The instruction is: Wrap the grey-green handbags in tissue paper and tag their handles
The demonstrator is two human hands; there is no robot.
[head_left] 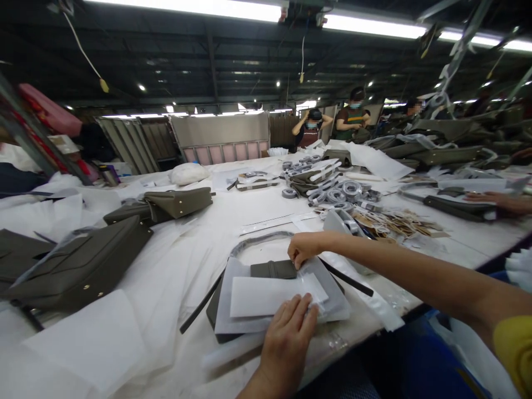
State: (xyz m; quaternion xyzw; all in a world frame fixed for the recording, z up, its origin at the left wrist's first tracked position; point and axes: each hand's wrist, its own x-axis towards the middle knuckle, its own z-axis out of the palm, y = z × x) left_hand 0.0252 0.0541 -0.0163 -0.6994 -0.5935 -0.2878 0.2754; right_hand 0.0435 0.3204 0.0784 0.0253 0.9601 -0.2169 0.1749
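Note:
In front of me a dark olive handbag (pixel 211 310) lies flat on the table, its wrapped handle (pixel 260 239) arched at the far side. White sheets cover most of it, a smaller white sheet (pixel 261 298) on top. A dark olive flap (pixel 272 269) shows beyond that sheet. My left hand (pixel 291 327) rests with fingers stretched out over the near edge of the sheets. My right hand (pixel 306 247) is closed at the flap's right end, beside some clear plastic film (pixel 310 277); its fingertips hide what they pinch. Dark straps (pixel 349 278) stick out at both sides.
More olive bags (pixel 91 260) lie at left beside loose white paper (pixel 87 343). Rolled grey straps (pixel 351 191) and a heap of tags (pixel 399 224) are at right. A co-worker's hand (pixel 502 204) touches another bag. Two people (pixel 351 119) are behind the table.

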